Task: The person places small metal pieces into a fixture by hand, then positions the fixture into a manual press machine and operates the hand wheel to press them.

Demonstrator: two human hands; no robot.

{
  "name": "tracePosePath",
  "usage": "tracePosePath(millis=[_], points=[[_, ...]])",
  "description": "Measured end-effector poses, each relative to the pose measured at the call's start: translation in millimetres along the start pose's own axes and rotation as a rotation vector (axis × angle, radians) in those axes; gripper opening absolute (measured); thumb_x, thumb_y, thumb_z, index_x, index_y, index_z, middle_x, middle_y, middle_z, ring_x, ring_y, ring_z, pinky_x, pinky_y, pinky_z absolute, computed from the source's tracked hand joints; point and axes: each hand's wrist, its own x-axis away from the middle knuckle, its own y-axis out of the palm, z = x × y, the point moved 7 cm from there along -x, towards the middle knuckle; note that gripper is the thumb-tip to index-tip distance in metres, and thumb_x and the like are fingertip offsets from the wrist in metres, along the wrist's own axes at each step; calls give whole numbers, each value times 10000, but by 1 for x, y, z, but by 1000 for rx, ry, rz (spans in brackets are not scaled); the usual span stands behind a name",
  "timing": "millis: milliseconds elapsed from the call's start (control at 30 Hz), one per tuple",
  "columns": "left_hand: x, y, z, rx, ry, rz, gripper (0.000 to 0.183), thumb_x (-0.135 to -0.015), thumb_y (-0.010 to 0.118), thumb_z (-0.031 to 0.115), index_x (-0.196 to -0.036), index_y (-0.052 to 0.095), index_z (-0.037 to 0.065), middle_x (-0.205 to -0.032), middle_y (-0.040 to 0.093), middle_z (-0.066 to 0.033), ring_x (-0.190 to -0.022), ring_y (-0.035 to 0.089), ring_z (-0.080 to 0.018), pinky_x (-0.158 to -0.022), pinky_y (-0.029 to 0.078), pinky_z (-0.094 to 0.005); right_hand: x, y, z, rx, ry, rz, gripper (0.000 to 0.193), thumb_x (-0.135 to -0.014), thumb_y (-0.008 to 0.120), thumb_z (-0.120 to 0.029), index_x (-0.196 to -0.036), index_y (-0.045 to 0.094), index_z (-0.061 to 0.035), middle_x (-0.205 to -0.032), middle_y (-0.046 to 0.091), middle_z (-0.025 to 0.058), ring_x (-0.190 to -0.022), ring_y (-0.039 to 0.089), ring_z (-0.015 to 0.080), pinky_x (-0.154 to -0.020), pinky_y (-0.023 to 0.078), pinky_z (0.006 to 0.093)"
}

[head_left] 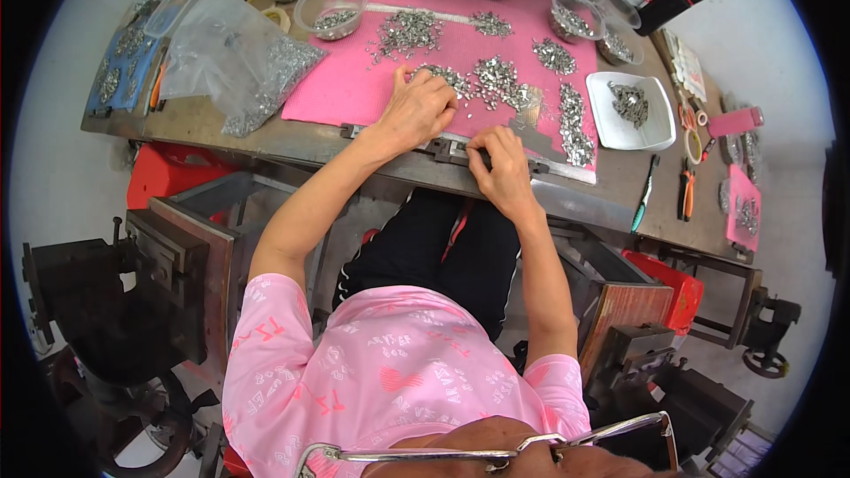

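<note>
My left hand is over the pink mat, fingers bent, at the near edge of a pile of small shiny metal pieces. Its fingertips are pressed together, and whatever they hold is too small to make out. My right hand is at the table's front edge, closed beside a dark metal fixture on a narrow bar. Thumb and forefinger meet at the fixture's right end; what is between them is hidden. More metal pieces lie in separate piles, such as a long one at the mat's right.
Farther back stand clear tubs of metal parts. A white tray of parts is on the right, near a toothbrush and orange-handled pliers. A plastic bag of parts lies on the left. Machine vises flank my legs.
</note>
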Motion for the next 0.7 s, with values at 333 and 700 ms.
tracePosePath(millis=[333, 700], points=[[2, 7, 0, -45, 13, -8, 74, -882, 691, 157, -931, 675, 105, -946, 610, -36, -981, 559, -245, -975, 312, -526, -7, 2, 14, -106, 10, -40, 87, -811, 720, -22, -868, 658, -44, -882, 608, 90, -856, 576, 280, -756, 423, 390], [26, -10, 43, 109, 43, 90, 98, -878, 670, 91, -956, 613, 76, -896, 577, -57, -913, 561, -256, -957, 328, -462, -34, 25, 37, 235, 113, 54, 91, -789, 724, -74, -834, 649, -48, -848, 603, 112, -848, 593, 309, -784, 436, 432]])
